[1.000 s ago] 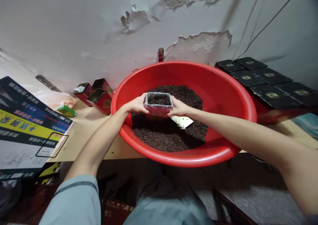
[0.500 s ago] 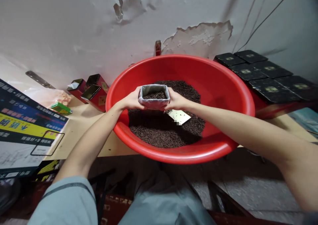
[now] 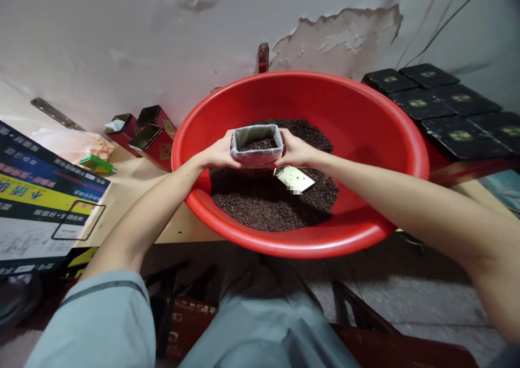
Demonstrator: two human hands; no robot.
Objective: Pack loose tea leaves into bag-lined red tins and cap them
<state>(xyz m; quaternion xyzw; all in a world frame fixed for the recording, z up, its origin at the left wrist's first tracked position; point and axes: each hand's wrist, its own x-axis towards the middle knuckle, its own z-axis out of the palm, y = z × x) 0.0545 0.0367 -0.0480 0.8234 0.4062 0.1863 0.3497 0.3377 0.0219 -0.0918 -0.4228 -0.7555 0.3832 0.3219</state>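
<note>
Between my hands is a square tin point(image 3: 257, 159) with a pale bag lining its mouth and dark loose tea leaves point(image 3: 260, 143) inside. My left hand point(image 3: 222, 152) grips its left side, and my right hand point(image 3: 297, 150) grips the right; both are closed on it. The tin is over a wide red basin point(image 3: 309, 249), above a bed of the same dark leaves point(image 3: 264, 211). A pale, flat rectangular piece point(image 3: 296, 179) lies on the leaves, just below my right hand. The tin's underside is hidden from me.
Several open red tins point(image 3: 151, 143) stand left of the basin, near a small green packet point(image 3: 97, 165) and a printed carton point(image 3: 44, 211). Several black-lidded tins point(image 3: 450, 132) are grouped at the right. Behind is a peeling wall point(image 3: 134, 43).
My view has tipped down a little, so the wall shows less. The lined tin stays between both hands, its opening turned slightly more toward me.
</note>
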